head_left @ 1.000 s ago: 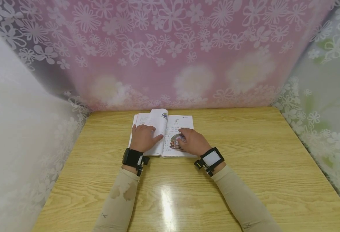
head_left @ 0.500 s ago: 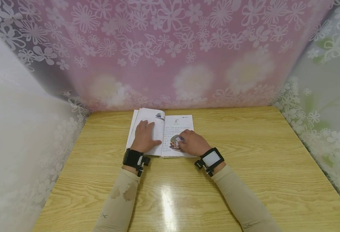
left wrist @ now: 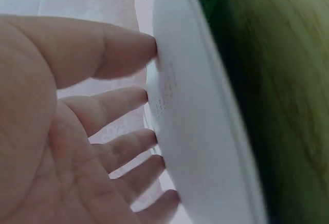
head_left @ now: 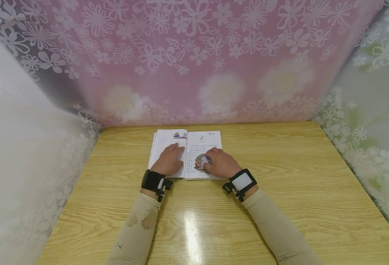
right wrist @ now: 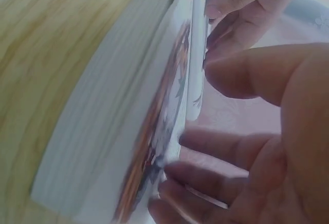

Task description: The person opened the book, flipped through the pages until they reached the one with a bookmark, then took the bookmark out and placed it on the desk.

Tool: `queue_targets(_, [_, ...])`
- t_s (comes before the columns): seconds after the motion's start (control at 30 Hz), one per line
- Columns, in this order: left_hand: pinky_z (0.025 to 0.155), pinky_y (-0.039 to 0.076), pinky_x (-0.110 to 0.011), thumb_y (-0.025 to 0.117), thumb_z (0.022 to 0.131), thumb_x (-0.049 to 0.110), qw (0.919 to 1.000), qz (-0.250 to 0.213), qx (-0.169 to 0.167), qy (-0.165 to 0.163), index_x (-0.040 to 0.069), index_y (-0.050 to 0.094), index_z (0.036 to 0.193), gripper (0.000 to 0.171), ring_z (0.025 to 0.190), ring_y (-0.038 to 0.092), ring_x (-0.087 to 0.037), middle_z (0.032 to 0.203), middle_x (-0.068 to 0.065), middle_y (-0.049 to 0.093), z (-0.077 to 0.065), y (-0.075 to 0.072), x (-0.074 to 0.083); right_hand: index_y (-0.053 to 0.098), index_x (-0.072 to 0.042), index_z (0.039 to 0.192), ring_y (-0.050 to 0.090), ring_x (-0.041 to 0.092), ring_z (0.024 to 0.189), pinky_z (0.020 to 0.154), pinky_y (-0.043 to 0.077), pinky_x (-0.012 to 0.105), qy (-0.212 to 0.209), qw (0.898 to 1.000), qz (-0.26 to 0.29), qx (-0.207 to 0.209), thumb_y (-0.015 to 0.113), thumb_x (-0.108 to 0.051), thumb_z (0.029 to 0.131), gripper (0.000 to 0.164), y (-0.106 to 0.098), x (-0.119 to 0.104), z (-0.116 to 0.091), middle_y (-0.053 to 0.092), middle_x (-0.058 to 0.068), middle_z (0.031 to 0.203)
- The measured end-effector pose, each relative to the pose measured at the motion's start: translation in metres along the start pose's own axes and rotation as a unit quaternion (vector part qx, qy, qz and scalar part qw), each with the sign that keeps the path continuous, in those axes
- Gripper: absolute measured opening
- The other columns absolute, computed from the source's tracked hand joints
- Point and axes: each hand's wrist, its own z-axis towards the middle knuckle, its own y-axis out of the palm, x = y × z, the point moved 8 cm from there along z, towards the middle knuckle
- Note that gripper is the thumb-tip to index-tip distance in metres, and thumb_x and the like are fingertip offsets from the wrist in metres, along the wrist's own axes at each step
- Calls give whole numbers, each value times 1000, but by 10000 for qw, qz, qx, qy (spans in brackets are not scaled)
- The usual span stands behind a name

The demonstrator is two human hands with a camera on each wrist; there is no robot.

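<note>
Book [head_left: 187,154] looks light, its thin pages [head_left: 211,140] floppy, best taken by the outer corners; left hand [head_left: 168,160] and right hand [head_left: 223,163] rest on it, fingers [left wrist: 126,149] spread, pinching nothing.

Both forearms [head_left: 139,222] reach forward, left fingers [left wrist: 121,105] and right fingers [right wrist: 221,146] loosely extended.

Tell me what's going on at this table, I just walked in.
A person has a book lying open on the wooden table, with both hands on it. The left hand touches the left page, below a small coloured drawing at the top. The right hand is on the right page, partly covering a larger coloured picture. Neither hand appears to be pinching a page at this moment.
</note>
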Motion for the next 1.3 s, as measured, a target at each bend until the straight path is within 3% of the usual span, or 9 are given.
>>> queue_targets(0.17, [111, 23, -44, 64, 90, 43, 9999, -94, -39, -95, 8, 41, 147, 70, 140, 24, -31, 150, -17, 31, -1, 2, -1, 49, 1, 136, 50, 35, 115, 92, 43, 43, 395, 9991, -20, 145, 60, -38, 90, 62, -1, 10, -1, 49, 20, 130])
queue_targets(0.37, [111, 24, -43, 66, 88, 44, 9997, -228, -22, -59, 7, 39, 147, 74, 139, 26, -31, 150, -15, 32, -3, 4, -2, 35, 7, 144, 37, 42, 129, 105, 32, 48, 759, 9971, 22, 109, 59, -40, 90, 76, -1, 18, -1, 39, 28, 141])
queue_targets(0.5, [111, 24, -44, 65, 90, 44, 9997, -221, -59, -42, 8, 39, 148, 73, 140, 24, -31, 151, -15, 31, -3, 5, -3, 33, 8, 145, 35, 42, 132, 108, 27, 48, 773, 9970, -59, 21, 58, -41, 90, 78, -1, 19, -1, 39, 28, 142])
queue_targets(0.8, [109, 25, -47, 62, 88, 55, 9992, -339, -193, -77, 10, 27, 153, 87, 142, 19, -33, 154, -18, 24, -3, 6, -1, 43, 2, 141, 46, 37, 124, 105, 31, 45, 480, 9986, -62, 223, 62, -37, 89, 68, 0, 17, 1, 56, 19, 127])
queue_targets(0.93, [110, 23, -49, 61, 79, 69, 9991, -278, -325, -24, 13, 24, 155, 101, 143, 14, -33, 155, -17, 20, -3, 8, 2, 52, -2, 127, 56, 31, 105, 92, 41, 43, 421, 9987, -59, 276, 65, -36, 87, 54, -2, 14, 3, 63, 13, 106])
queue_targets(1.1, [110, 13, -58, 59, 64, 84, 9986, -19, -535, 13, 21, 18, 156, 120, 144, 8, -34, 157, -17, 13, -3, 11, 11, 56, -7, 108, 56, 22, 83, 73, 44, 37, 319, 9989, 1, 357, 65, -35, 87, 36, -3, 9, 5, 58, 2, 83])
queue_targets(1.3, [109, 6, -60, 65, 63, 80, 9979, 90, -633, -37, 26, 12, 157, 121, 145, 3, -33, 159, -14, 6, -6, 10, 26, 55, -7, 105, 55, 19, 83, 72, 44, 34, 143, 9984, 443, 320, 61, -31, 91, 29, -1, 7, 7, 57, 2, 85])
